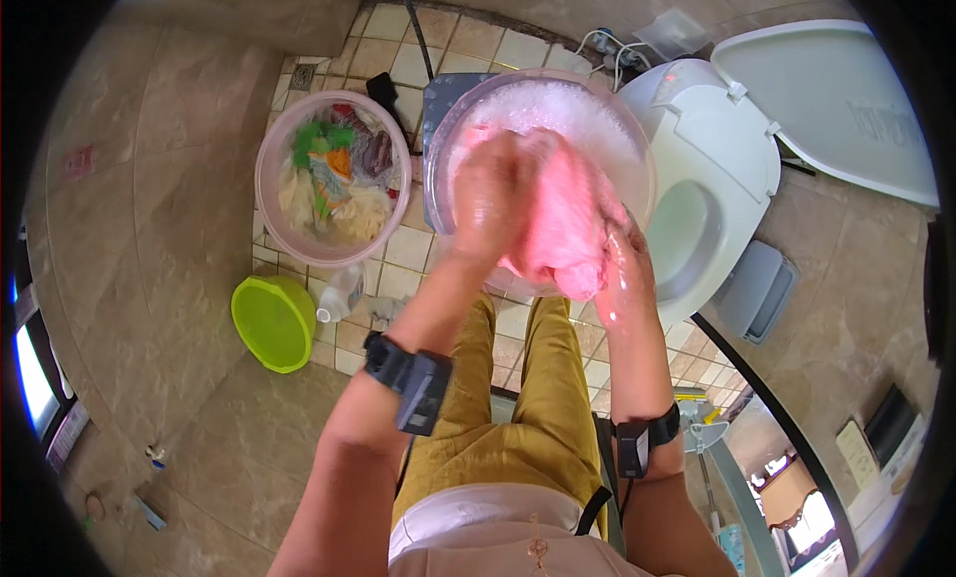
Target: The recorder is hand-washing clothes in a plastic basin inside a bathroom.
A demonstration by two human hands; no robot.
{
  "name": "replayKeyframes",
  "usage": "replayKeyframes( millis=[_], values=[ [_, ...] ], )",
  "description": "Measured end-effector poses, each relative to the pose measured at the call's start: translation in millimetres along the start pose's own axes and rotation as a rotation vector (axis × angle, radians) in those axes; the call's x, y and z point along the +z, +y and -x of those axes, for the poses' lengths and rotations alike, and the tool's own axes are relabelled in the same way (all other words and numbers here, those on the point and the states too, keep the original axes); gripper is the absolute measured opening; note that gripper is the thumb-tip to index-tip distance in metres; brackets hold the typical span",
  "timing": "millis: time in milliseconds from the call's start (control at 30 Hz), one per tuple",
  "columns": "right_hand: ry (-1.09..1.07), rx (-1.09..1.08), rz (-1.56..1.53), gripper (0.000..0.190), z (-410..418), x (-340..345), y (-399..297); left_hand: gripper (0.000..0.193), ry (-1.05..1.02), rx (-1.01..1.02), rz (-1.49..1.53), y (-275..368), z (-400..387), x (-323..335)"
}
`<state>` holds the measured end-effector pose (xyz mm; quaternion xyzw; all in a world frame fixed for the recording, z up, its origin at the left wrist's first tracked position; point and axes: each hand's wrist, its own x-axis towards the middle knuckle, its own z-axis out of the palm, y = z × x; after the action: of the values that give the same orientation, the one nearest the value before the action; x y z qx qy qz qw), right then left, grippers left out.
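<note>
Over a round plastic basin (647, 166) of foamy water, wet pink cloth (564, 211) hangs between my hands. My right hand (626, 252) grips the cloth's right edge, with suds on the wrist and thumb side. Blurred by motion, my left hand (493, 189) is closed at the cloth's upper left, its fingers curled over and partly hidden. White suds (549, 103) cover the water at the basin's far side. The basin rests on a grey-blue support (452, 91).
Left of the basin stands a pink tub (263, 196) of wet, mixed-colour clothes. A green basin (272, 327) and a white plastic bottle (343, 293) are nearer. At right is a toilet (728, 155) with its lid raised, beside a grey bin (754, 293).
</note>
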<state>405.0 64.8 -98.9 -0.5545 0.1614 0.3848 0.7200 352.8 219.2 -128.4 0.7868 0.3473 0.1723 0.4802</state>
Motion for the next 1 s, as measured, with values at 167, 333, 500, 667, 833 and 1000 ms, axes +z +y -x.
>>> replayKeyframes(
  millis=[167, 333, 500, 667, 833, 1000],
  values=[
    [0.027, -0.210, 0.622, 0.037, -11.0, -19.8, -9.7, 0.009, 0.136, -0.163, 0.020, -20.0, 8.8, -49.2],
    [-0.012, -0.299, 1.320, 0.056, -24.7, -18.4, 18.8, 0.012, 0.022, -0.202, -0.083, -34.8, 39.8, -42.3],
    [-0.058, -0.387, 1.620, 0.064, -51.6, -8.5, 44.6, 0.030, -0.168, 0.162, -0.340, -50.6, 49.1, -25.4],
    [-0.071, -0.377, 1.720, 0.066, -79.4, -17.1, 46.4, 0.025, -0.191, 0.051, -0.372, -44.2, 45.5, -24.3],
    [-0.152, -0.250, 1.639, 0.071, -47.1, 6.0, 6.9, 0.016, -0.166, -0.093, -0.217, 4.1, 47.4, -65.4],
    [-0.602, -0.714, 1.076, 0.070, 20.0, 40.2, -43.7, 0.016, -0.323, 0.078, 0.047, 92.8, 49.5, -95.5]
  ],
)
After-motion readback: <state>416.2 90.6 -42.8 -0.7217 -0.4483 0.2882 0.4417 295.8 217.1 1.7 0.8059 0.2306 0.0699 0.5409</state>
